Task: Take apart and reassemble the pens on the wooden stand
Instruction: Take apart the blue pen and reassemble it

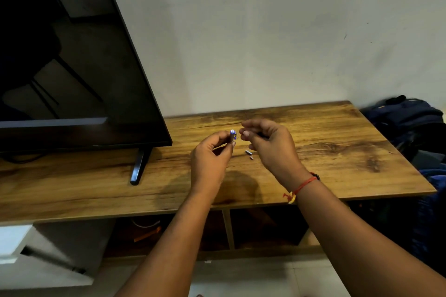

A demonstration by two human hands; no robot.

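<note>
Head view, items. Pen [232, 136]: short barrel piece, blue-tipped, upright above the stand [337, 152], pinched by the left hand [210, 159] between thumb and fingertips, probably offered up for the next part. Right hand [270, 144]: just beside the pen's tip, fingers curled; whether it holds a small piece cannot be told. Loose parts [248, 152]: two, on the stand below the right hand, within reach. TV [72, 67], bag [405, 118]: both cut off by the frame. Pen detail blurred.
</note>
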